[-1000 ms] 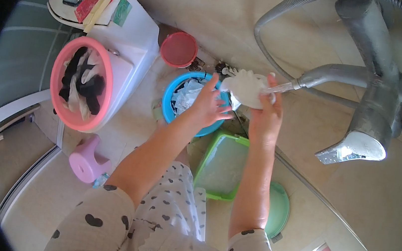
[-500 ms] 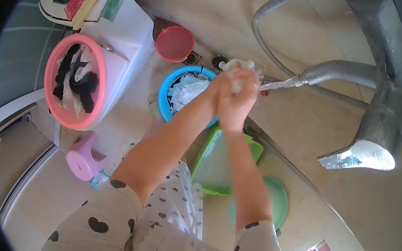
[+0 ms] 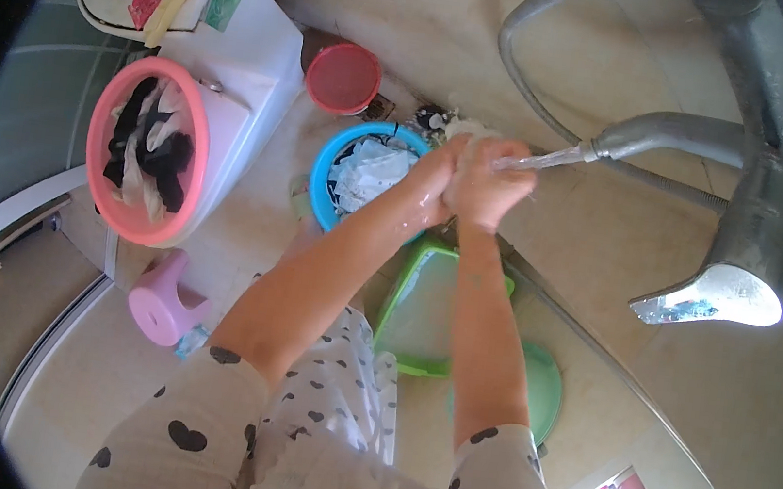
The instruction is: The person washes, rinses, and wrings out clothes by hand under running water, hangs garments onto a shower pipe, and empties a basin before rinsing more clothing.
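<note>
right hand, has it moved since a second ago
Yes: the right hand has shifted left, away from the faucet spout, and now meets the left hand.

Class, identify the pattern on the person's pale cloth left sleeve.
The pale cloth left sleeve has scattered dark hearts, showing best in the head view.

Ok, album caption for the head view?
Left hand and right hand clasp a pale bundle in running water near a blue basin.

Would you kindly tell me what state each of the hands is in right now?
Left hand: closed, gripping the wet white cloth.
Right hand: closed on the same cloth, with the water stream hitting it.
</note>
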Demonstrator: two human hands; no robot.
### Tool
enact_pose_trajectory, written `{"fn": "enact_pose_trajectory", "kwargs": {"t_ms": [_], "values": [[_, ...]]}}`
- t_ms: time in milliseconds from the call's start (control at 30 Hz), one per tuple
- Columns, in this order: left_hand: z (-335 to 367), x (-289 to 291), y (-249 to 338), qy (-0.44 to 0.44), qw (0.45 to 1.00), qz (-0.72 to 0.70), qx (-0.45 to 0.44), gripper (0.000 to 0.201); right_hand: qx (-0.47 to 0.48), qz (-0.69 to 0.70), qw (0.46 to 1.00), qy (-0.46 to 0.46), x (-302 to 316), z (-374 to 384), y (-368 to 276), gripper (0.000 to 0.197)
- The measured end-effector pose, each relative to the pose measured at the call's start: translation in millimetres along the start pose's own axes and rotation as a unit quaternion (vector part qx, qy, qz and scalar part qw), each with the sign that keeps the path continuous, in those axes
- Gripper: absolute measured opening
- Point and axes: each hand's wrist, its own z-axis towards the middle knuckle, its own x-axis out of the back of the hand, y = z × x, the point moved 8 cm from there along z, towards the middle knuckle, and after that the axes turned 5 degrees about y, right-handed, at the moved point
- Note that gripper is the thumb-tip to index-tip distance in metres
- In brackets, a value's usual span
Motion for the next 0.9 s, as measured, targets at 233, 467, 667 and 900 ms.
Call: {"fn": "enact_pose_trajectory", "kwargs": {"t_ms": [233, 467, 667, 900], "values": [[-28.4, 20.1, 40.0, -0.517, 0.844, 0.009, -0.142, 0.038, 0.206, -0.045, 0.977, -0.029, -42.6, -69.4, -56.0, 0.023], [-31.3, -0.6, 25.8, 0.033, 0.993, 0.045, -0.105, 0.040, -0.306, 0.250, 0.906, -0.152, 5.0, 4.2, 69.5, 0.040], [-30.5, 6.5, 32.3, 0.103, 0.972, 0.194, -0.079, 0.078, -0.153, -0.006, 0.977, -0.146, 30.9, -9.8, 24.0, 0.036], [-29.1, 13.2, 31.3, 0.200, 0.964, -0.177, -0.007, 0.064, 0.154, -0.062, 0.974, -0.156, 4.5, -71.8, -62.8, 0.022]]}}
